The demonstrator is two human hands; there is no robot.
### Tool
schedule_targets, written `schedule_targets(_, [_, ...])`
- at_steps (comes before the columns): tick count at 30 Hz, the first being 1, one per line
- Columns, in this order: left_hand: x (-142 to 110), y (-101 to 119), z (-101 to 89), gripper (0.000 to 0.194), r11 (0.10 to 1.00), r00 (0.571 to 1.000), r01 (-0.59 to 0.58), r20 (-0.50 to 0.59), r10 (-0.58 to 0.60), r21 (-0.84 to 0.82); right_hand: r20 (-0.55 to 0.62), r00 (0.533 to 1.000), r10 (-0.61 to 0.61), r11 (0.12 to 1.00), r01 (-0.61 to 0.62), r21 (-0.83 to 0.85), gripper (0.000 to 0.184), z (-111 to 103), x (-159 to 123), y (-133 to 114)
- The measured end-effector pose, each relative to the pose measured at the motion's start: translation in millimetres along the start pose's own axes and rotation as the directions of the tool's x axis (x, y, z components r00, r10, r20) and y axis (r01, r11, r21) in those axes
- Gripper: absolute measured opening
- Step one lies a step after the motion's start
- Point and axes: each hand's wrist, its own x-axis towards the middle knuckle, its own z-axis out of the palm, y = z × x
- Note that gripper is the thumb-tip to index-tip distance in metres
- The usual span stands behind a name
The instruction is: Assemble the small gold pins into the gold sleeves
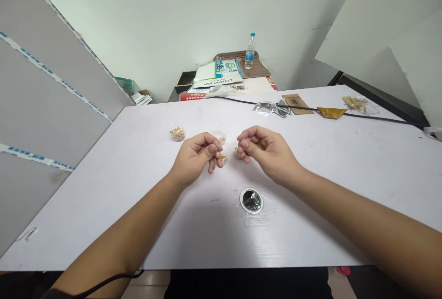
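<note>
My left hand (198, 156) hovers over the white table (138, 188) with its fingers curled, pinching a small gold piece (223, 157) at the fingertips. My right hand (264, 151) is just to its right, fingers curled too, and pinches another small gold item (237, 153). The two hands are a few centimetres apart. A small pile of gold pieces (177, 134) lies to the left of my left hand, and another little gold cluster (221, 140) sits behind the fingertips.
A round metal disc in clear plastic wrap (252, 200) lies near me below the hands. A black cable (362, 117), a clear packet (265, 107), brown card (297, 103) and gold foil (331, 112) lie at the far edge. A water bottle (250, 51) stands on a cluttered table behind.
</note>
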Motion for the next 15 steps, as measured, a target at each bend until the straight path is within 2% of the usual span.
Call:
schedule_targets(3, [-8.1, -9.7, 10.3, 0.033, 0.983, 0.998, 0.045, -0.037, -0.052, -0.176, 0.044, 0.99, 0.135, 0.983, -0.14, 0.121, 0.024, 12.2, -15.8, 4.2])
schedule_targets(7, [-14.9, -19.9, 18.8, 0.034, 0.969, 0.992, 0.06, -0.091, -0.084, -0.24, 0.057, 0.985, 0.16, 0.978, -0.166, 0.129, 0.022, 14.5, -27.4, 18.6])
schedule_targets(12, [-23.4, -25.8, 23.7, 0.025, 0.997, 0.993, 0.042, -0.11, -0.05, -0.07, 0.046, 0.981, 0.187, 0.98, -0.19, 0.054, 0.019, 13.2, -36.9, 31.9])
schedule_targets(15, [-27.9, -27.1, 25.3, 0.017, 0.995, 0.995, -0.03, -0.088, 0.038, 0.1, -0.033, 0.978, 0.204, 0.978, -0.205, -0.028, 0.018, 12.6, -41.4, 32.8])
